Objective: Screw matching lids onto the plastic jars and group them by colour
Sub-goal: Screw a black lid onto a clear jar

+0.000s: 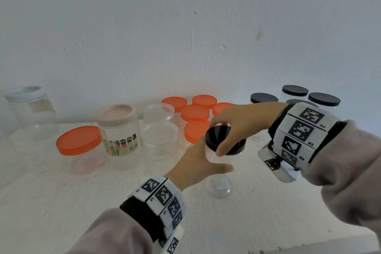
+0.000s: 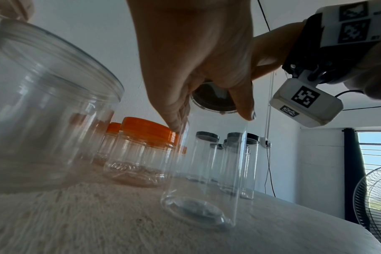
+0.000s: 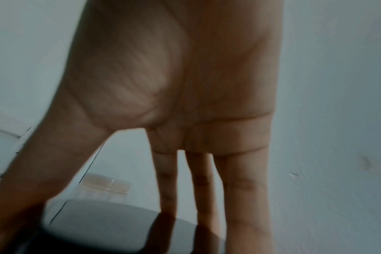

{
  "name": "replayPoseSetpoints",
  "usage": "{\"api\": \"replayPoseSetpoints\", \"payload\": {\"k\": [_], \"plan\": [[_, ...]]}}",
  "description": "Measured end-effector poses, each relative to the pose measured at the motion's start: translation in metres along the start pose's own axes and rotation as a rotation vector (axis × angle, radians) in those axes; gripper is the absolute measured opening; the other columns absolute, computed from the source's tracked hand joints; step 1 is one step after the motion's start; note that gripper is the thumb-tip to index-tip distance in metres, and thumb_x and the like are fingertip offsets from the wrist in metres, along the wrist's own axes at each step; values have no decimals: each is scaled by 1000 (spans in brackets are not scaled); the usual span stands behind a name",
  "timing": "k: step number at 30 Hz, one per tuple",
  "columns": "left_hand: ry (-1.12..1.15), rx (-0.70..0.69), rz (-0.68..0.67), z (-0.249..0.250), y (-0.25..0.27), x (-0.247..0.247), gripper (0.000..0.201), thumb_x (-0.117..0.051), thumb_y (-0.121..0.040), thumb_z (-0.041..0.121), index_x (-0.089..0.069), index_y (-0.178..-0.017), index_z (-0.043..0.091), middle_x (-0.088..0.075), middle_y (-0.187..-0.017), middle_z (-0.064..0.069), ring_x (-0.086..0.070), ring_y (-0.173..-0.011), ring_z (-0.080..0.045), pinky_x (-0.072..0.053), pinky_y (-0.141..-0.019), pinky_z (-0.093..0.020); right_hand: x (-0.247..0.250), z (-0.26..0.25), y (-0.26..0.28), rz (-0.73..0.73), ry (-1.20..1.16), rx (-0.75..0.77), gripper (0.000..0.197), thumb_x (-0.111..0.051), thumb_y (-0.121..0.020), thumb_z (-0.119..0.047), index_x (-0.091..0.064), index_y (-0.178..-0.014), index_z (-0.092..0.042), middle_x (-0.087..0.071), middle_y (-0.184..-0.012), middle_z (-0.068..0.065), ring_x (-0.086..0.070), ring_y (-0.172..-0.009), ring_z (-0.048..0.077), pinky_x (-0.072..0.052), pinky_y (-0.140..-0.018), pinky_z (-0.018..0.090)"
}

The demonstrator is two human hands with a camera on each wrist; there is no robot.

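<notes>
Clear jar (image 1: 210, 155) stands upright on the tabletop (image 1: 268, 202), black lid (image 1: 218, 136) on its mouth. Right hand (image 1: 241, 123) fingers (image 1: 221, 151) grasp the lid from above; left hand (image 1: 198, 165) wraps the jar's wall. Orange-lidded jars (image 1: 195, 113) stand behind it.

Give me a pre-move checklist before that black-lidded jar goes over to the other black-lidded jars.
1. Round black plastic lid on the tall clear plastic jar: ok.
2. Lid screwed fully tight: cannot tell.
3. Right hand grips the lid from above: ok.
4. Left hand steadies the jar body: ok.
5. Jar standing upright on the white table: ok.
6. Group of black-lidded clear jars at the back right, free spot beside them: cannot tell, the right wrist hides it.
</notes>
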State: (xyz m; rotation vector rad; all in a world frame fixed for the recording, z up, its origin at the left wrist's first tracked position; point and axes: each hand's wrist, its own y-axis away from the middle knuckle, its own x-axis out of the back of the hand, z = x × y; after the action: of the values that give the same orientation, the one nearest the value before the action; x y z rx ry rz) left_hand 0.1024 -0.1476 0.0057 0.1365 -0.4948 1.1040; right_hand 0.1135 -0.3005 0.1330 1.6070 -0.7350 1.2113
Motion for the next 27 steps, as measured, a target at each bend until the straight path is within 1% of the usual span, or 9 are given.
{"api": "replayPoseSetpoints", "payload": {"k": [4, 6, 9, 13, 15, 17, 20, 24, 27], "plan": [[16, -1, -2, -1, 1, -1, 86, -83, -73, 35, -33, -142, 36, -52, -133, 17, -46, -123, -3, -36, -99, -19, -9, -4, -3, 82, 99, -77, 74, -55, -61, -87, -55, -104, -27, -63, -94, -6, -67, -80, 17, -54, -67, 31], [14, -4, 1, -1, 0, -1, 84, -84, -73, 34, -34, -141, 37, -52, -131, 19, -46, -120, 0, -36, -93, -13, -5, -2, -3, 53, 84, -73, 73, -60, -62, -83, -55, -112, -30, -62, -107, -8, -63, -93, 14, -54, -78, 33], [-6, -4, 10, 0, -1, -1, 85, -84, -72, 35, -33, -140, 37, -51, -128, 21, -46, -117, 2, -33, -83, -5, 7, -1, 4, -122, 41, -11, 80, -77, -68, -57, -38, -137, -49, -41, -140, -18, -41, -126, 10, -40, -105, 38], [-14, -10, 11, 0, -1, -1, 86, -83, -72, 36, -32, -142, 35, -50, -131, 19, -44, -120, 0, -32, -89, -9, 12, -1, 7, -99, 36, 56, 78, -79, -71, -49, -39, -138, -51, -41, -141, -18, -40, -129, 9, -37, -107, 35], [-2, -11, 11, 1, 0, -1, 86, -83, -73, 35, -32, -142, 36, -51, -133, 18, -45, -122, -1, -32, -92, -11, 10, -2, 4, -73, 36, 35, 74, -76, -69, -60, -45, -135, -47, -50, -132, -15, -55, -117, 13, -47, -99, 37], [11, -18, 8, 0, 0, -1, 85, -83, -73, 34, -34, -142, 36, -52, -133, 18, -45, -122, 0, -34, -90, -11, 5, -4, 1, -29, 54, -16, 67, -68, -65, -73, -53, -122, -41, -58, -110, -14, -68, -90, 15, -56, -79, 34], [12, -18, 4, -1, 1, -1, 87, -83, -73, 33, -33, -143, 36, -52, -132, 18, -45, -123, -1, -36, -89, -12, 0, -6, -2, 48, 115, -71, 69, -58, -61, -85, -56, -107, -33, -59, -91, -12, -68, -70, 15, -51, -60, 28], [2, -9, 6, -1, 0, 0, 87, -83, -72, 36, -33, -143, 33, -51, -133, 17, -45, -123, -2, -34, -89, -10, 4, -1, 0, -32, 32, -9, 76, -71, -64, -71, -45, -131, -46, -48, -124, -21, -52, -113, 10, -48, -95, 35], [-9, -8, 15, -1, 0, -1, 86, -83, -72, 37, -33, -141, 35, -50, -127, 22, -45, -117, 2, -33, -82, -5, 8, 0, 3, -81, -4, 67, 75, -80, -67, -54, -42, -132, -56, -42, -123, -25, -42, -118, 5, -41, -101, 34]]}}
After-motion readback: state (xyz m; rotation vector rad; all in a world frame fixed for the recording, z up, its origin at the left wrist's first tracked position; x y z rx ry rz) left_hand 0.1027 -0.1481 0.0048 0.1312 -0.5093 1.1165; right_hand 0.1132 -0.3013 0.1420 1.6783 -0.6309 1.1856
